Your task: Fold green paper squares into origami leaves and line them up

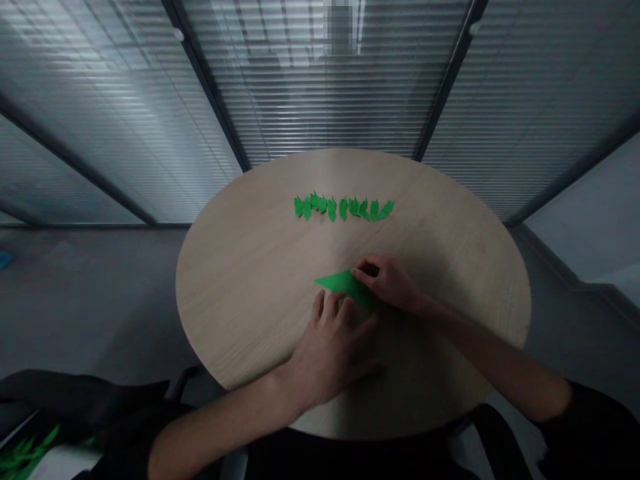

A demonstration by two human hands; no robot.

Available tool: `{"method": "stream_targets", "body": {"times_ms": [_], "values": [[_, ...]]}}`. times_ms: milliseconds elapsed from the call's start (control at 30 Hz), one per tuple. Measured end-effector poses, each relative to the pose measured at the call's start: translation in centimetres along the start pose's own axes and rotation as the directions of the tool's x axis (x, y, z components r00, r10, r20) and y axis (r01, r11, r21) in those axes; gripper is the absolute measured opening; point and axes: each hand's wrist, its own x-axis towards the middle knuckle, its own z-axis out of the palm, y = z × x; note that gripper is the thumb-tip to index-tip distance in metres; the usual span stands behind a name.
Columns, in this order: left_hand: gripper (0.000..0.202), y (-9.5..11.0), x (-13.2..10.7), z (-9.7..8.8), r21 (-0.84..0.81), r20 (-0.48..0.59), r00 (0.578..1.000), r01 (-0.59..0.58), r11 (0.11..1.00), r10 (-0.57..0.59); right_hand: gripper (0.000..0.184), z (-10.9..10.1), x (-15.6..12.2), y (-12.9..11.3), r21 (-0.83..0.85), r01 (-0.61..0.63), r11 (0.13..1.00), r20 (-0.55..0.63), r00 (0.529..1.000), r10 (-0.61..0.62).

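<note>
A folded piece of green paper (336,281), triangular in outline, lies on the round wooden table (240,267). My right hand (393,283) pinches its far edge between thumb and forefinger. Beside the near edge is my left hand (333,347), fingers spread, the fingertips at or just short of the paper. Part of the paper's right side is in shadow and partly behind the hands. Farther back, several small green folded paper pieces (343,208) sit in a row.
Glass panels with blinds (330,100) stand right behind the table. At lower left, a black chair (85,387) is near a container with more green pieces (30,453) and something white (65,463). A blue item (5,260) lies on the floor at far left.
</note>
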Motion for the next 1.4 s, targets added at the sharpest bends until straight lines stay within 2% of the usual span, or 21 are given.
{"method": "stream_targets", "body": {"times_ms": [167, 233, 333, 400, 433, 500, 567, 600, 667, 733, 833, 933, 1000, 1033, 1133, 1200, 1300, 1400], "values": [[0.06, -0.9, -0.2, 0.0, -0.083, -0.075, 0.997, -0.042, 0.996, 0.035, 0.021, 0.0, 0.1, 0.2, 0.063, -0.035, 0.997, 0.003, 0.999, 0.035], [0.056, -1.9, 0.1, -0.2, -0.144, -0.149, 0.989, -0.015, 0.989, -0.007, 0.024, -0.2, 0.2, 0.3, 0.148, -0.057, 0.987, -0.005, 0.998, 0.058], [0.053, -4.1, 1.3, -1.1, -0.202, -0.316, 0.942, 0.049, 0.978, -0.113, 0.03, -0.7, 0.5, 0.3, 0.293, -0.095, 0.951, -0.028, 0.994, 0.107], [0.057, -5.8, 2.6, -1.8, -0.25, -0.381, 0.902, 0.112, 0.962, -0.204, 0.032, -1.1, 0.7, 0.1, 0.359, -0.12, 0.926, -0.036, 0.989, 0.142], [0.056, -6.7, 3.3, -2.1, -0.295, -0.375, 0.898, 0.118, 0.948, -0.229, 0.033, -1.2, 0.7, 0.0, 0.383, -0.133, 0.914, -0.033, 0.987, 0.157], [0.043, -8.2, 4.7, -2.3, -0.44, -0.281, 0.924, 0.116, 0.89, -0.259, 0.035, -1.4, 0.7, -0.3, 0.428, -0.161, 0.889, -0.016, 0.982, 0.186], [0.028, -9.3, 5.8, -2.2, -0.629, -0.15, 0.957, 0.102, 0.77, -0.249, 0.037, -1.5, 0.7, -0.5, 0.473, -0.187, 0.861, 0.004, 0.978, 0.21], [0.027, -9.6, 6.1, -2.0, -0.708, -0.107, 0.964, 0.098, 0.699, -0.244, 0.039, -1.5, 0.7, -0.6, 0.494, -0.195, 0.847, 0.013, 0.976, 0.218], [0.028, -9.8, 6.4, -1.6, -0.834, -0.035, 0.965, 0.114, 0.54, -0.259, 0.042, -1.4, 0.7, -0.8, 0.521, -0.207, 0.828, 0.024, 0.973, 0.228], [0.03, -9.9, 6.4, -1.3, -0.899, 0.003, 0.96, 0.125, 0.419, -0.279, 0.045, -1.3, 0.6, -1.0, 0.547, -0.221, 0.807, 0.033, 0.97, 0.243], [0.031, -9.8, 6.1, -1.1, -0.936, 0.02, 0.954, 0.123, 0.33, -0.299, 0.04, -1.4, 0.5, -1.3, 0.63, -0.273, 0.727, 0.09, 0.956, 0.28], [0.033, -9.8, 6.0, -1.0, -0.948, 0.012, 0.959, 0.102, 0.301, -0.285, 0.03, -1.5, 0.4, -1.3, 0.685, -0.326, 0.652, 0.162, 0.94, 0.301], [0.038, -9.8, 5.9, -0.9, -0.93, -0.04, 0.96, 0.065, 0.361, -0.275, 0.032, -1.6, 0.3, -1.2, 0.686, -0.327, 0.65, 0.175, 0.941, 0.288], [0.041, -9.7, 5.9, -0.8, -0.9, -0.097, 0.953, 0.039, 0.434, -0.287, 0.034, -1.6, 0.3, -1.1, 0.678, -0.311, 0.666, 0.168, 0.948, 0.272], [0.045, -9.3, 5.3, -0.8, -0.652, -0.363, 0.885, -0.018, 0.758, -0.291, 0.039, -1.4, 0.2, -1.0, 0.609, -0.204, 0.767, 0.079, 0.977, 0.197], [0.048, -9.0, 4.8, -0.9, -0.439, -0.461, 0.87, -0.053, 0.897, -0.174, 0.04, -1.2, 0.0, -1.1, 0.533, -0.129, 0.836, 0.001, 0.988, 0.152], [0.055, -8.6, 4.2, -1.0, -0.187, -0.45, 0.893, -0.129, 0.974, 0.031, 0.038, -0.9, -0.4, -1.3, 0.457, -0.066, 0.887, -0.063, 0.992, 0.106], [0.052, -8.1, 4.0, -0.9, 0.018, -0.444, 0.887, -0.131, 0.991, 0.126, 0.035, -0.7, -0.7, -1.4, 0.409, -0.022, 0.912, -0.106, 0.992, 0.071]]}}
